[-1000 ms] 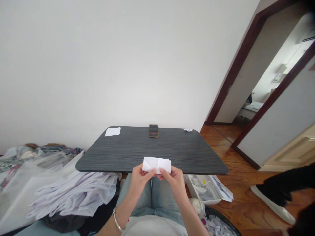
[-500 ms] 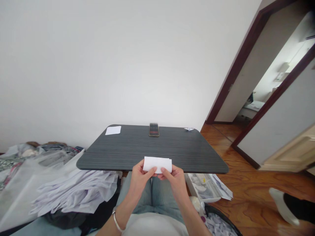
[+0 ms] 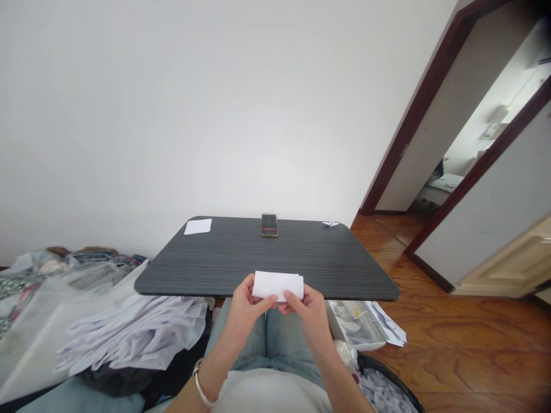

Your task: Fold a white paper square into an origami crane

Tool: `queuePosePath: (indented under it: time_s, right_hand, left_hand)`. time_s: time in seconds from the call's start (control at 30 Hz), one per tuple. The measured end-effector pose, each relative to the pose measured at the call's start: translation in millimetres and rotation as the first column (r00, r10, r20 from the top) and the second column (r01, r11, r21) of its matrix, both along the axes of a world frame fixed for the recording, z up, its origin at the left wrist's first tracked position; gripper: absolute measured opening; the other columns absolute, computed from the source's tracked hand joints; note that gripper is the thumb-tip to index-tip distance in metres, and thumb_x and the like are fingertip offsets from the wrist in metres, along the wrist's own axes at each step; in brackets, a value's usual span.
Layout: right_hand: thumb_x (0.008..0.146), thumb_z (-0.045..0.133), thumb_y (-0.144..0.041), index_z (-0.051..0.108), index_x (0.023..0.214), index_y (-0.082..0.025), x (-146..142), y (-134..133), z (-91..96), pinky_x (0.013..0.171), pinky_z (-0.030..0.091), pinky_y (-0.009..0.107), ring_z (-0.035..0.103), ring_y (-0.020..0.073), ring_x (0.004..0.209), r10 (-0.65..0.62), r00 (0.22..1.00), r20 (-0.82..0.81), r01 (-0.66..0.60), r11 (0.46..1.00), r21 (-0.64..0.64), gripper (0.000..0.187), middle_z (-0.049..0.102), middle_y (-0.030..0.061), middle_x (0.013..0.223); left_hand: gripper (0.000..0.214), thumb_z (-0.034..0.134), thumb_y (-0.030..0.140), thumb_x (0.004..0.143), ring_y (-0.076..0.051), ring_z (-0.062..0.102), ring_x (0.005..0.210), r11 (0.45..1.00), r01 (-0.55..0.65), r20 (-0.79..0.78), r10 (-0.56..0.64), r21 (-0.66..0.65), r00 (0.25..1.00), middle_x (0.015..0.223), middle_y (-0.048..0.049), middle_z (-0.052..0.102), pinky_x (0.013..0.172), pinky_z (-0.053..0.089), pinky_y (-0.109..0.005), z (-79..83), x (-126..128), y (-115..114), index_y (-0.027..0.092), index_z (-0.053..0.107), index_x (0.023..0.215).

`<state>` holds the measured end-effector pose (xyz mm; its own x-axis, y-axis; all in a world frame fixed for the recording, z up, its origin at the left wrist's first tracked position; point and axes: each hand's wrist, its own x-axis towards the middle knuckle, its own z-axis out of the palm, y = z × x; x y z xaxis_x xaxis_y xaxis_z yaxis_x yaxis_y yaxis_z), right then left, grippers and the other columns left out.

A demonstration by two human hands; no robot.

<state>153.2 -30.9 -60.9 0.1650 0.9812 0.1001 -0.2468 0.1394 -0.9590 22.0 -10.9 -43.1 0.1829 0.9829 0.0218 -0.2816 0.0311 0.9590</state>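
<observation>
A folded sheet of white paper is held level over the near edge of the dark table. My left hand grips its left end, thumb on top and fingers beneath. On the right end, my right hand pinches it the same way, the two thumbs close together along the near edge. The paper's layers are slightly offset at the upper right corner. A small folded white paper piece lies at the table's far right corner, and a flat white sheet at the far left.
A phone-like dark object on a stand is at the table's back edge by the wall. White cloth or paper is heaped at the left. Below right are an open box and a dark bag of scraps. A doorway is at right.
The folded paper and both hands have shifted very slightly right and up. A foot seen at the lower right has left the view.
</observation>
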Motion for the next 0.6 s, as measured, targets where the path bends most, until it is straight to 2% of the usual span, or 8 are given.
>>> queuePosePath:
  time_s: [0.27,0.47,0.6]
  right_hand:
    - [0.069,0.069,-0.034,0.068,0.072,-0.017,-0.5,-2.7,4.1,0.045,0.051,0.027,0.061,0.0166,0.044,-0.017,1.0,0.009,0.017,1.0,0.012,0.017,0.067,0.0003,0.052]
    - [0.068,0.07,-0.034,0.068,0.068,-0.016,-0.4,-3.9,6.4,0.044,0.051,0.026,0.06,0.0164,0.043,-0.043,0.999,0.025,0.042,0.999,0.023,0.019,0.067,0.0007,0.051]
    - [0.068,0.069,-0.035,0.068,0.068,-0.016,-1.2,-4.3,6.7,0.044,0.051,0.026,0.06,0.0165,0.043,-0.051,0.998,0.028,0.05,0.998,0.03,0.019,0.067,0.0008,0.05]
  left_hand:
    - [0.034,0.075,0.022,0.057,-0.012,0.06,0.061,0.999,-0.035,-0.008,0.035,0.022,0.999,0.071,0.0011,0.064,0.055,0.05,-0.022,1.9,1.5,-1.7,0.014,0.055,0.083]
    - [0.03,0.073,0.026,0.06,-0.016,0.063,0.063,1.0,-0.002,-0.027,0.002,0.018,1.0,0.075,-0.0039,0.07,0.06,0.051,-0.025,2.8,2.1,-3.9,0.012,0.062,0.083]
    - [0.025,0.072,0.026,0.059,-0.014,0.062,0.056,0.999,-0.046,-0.04,0.046,0.019,0.998,0.067,-0.0024,0.069,0.057,0.05,-0.025,5.1,4.2,-5.2,0.012,0.063,0.077]
